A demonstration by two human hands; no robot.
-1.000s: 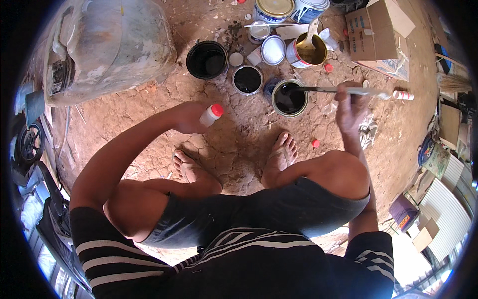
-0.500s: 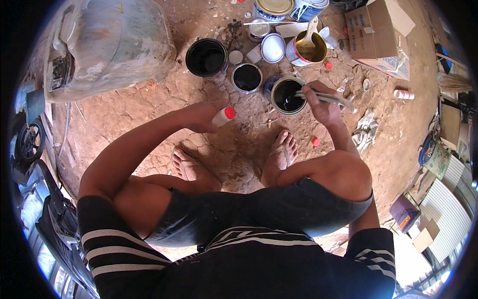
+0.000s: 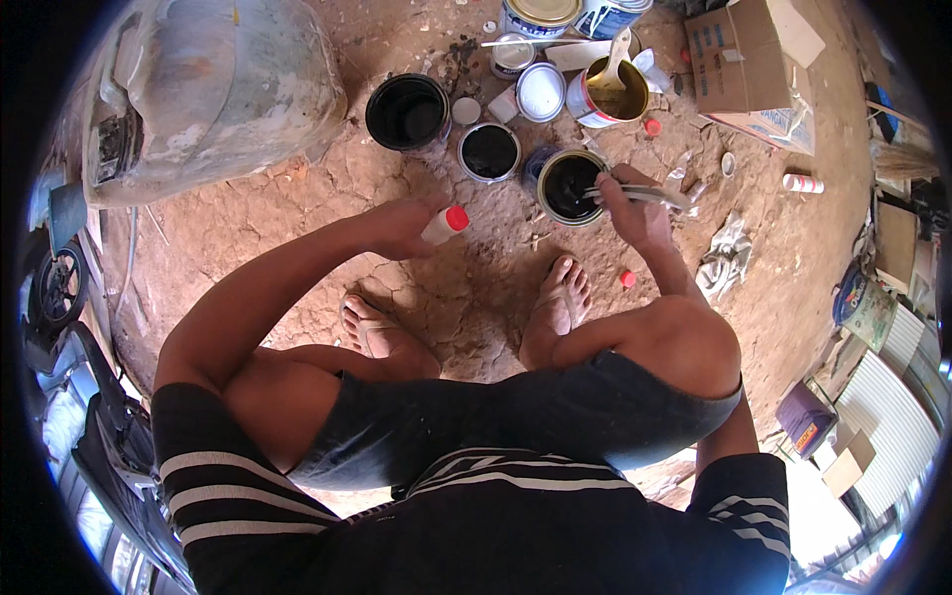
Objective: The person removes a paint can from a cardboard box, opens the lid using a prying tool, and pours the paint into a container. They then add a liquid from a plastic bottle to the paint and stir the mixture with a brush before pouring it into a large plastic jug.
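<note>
Our hands are both busy: the left hand (image 3: 402,223) is closed around a small white plastic bottle with a red cap (image 3: 445,224), held out over the cracked red-brown dirt ground (image 3: 476,288), and the right hand (image 3: 627,201) grips a thin pale stirring stick (image 3: 635,192) whose far end dips into the round metal can of black paint (image 3: 572,185).

The risks, as we judge them, start close in. Our bare feet (image 3: 555,302) sit just in front of the can — a hard stir could tip it or splash black paint onto them. The can stands on uneven, crusted earth, so sideways pressure from the stick may rock it. The bottle is gripped loosely near its body and, if its cap is not tight, it may drip onto the ground.

The can itself is open, its rim yellowish, the liquid inside glossy and almost black, filling it fairly high. Just beside it to the left stands a smaller open tin of dark paint (image 3: 489,152), then a wider black bucket (image 3: 407,111). Farther off sit a can of ochre paint with a wooden stick in it (image 3: 612,94) and a torn cardboard box (image 3: 749,59) — crowded enough that a swinging elbow could knock something over.
</note>
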